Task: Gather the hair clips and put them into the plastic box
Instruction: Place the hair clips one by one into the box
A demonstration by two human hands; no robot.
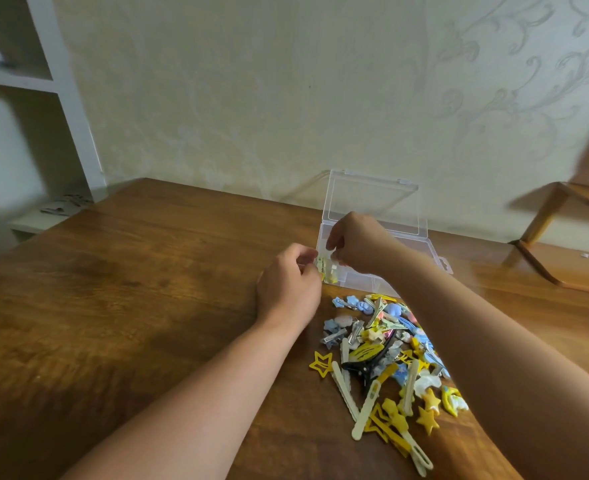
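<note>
A clear plastic box (424,252) stands on the wooden table with its lid (372,202) raised toward the wall. My left hand (288,289) and my right hand (359,245) meet at the box's left end. Between them they pinch small pale yellow hair clips (325,266) over the left compartment. A pile of several hair clips (390,355) in yellow, blue, white and black lies on the table in front of the box, partly hidden under my right forearm.
The wooden table (147,289) stretches to the left. A wooden stand (556,244) sits at the far right by the wall. White shelves (44,98) rise at the left behind the table.
</note>
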